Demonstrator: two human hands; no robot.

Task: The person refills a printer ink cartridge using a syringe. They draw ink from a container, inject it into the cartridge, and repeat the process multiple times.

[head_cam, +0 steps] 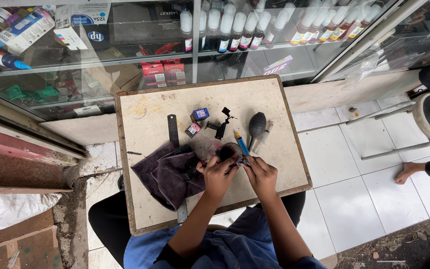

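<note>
Looking down at a worn wooden bench: the left hand curls around a small black ink cartridge at the bench's middle, beside a dark purple cloth; the right hand pinches something too small to identify. A blue-tipped syringe lies nearby, contents unclear; ink could likely spill if the cartridge tips

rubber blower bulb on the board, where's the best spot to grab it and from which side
Grip the rubber blower bulb around its round dark belly, coming from above and the far side. It lies flat with its thin nozzle pointing toward the hands, a blue-tipped syringe close on its left and a clear syringe on its right, so the sides are crowded.
</note>
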